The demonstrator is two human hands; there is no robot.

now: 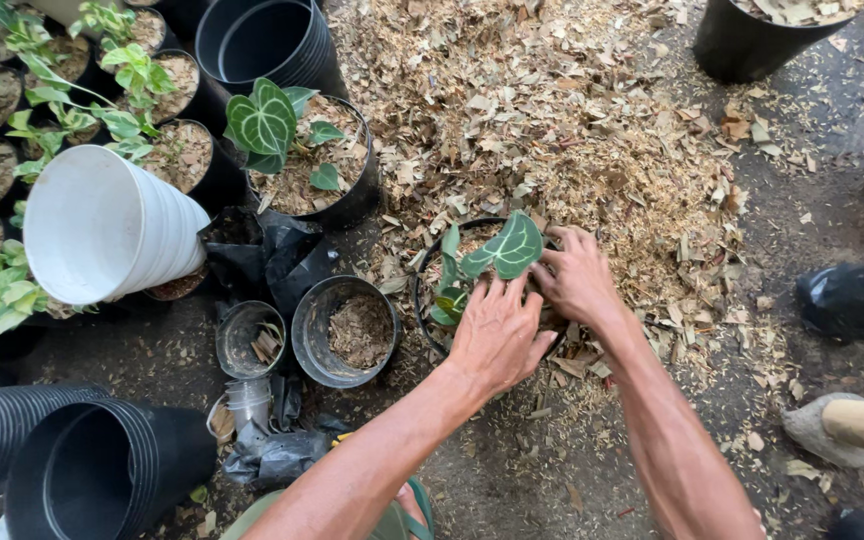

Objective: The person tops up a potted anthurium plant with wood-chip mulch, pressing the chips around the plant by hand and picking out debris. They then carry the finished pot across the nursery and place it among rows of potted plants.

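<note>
Both hands press into a black pot (pixel 430 318) on the floor beside a heap of dry leaf mulch (pixel 552 120). The left hand (pixel 497 335) lies flat with fingers spread at the base of a veined-leaf seedling (pixel 504 250); the right hand (pixel 577 275) cups loosely over the pot's far rim, gripping nothing. A small soil-filled pot (pixel 347 332) stands just left.

Matt black plastic pot (pixel 426 300) holds dry, rough wood shavings (pixel 552 120); its leaf (pixel 512 246) looks smooth and velvety. The white pots (pixel 112 225) are smooth plastic.
</note>
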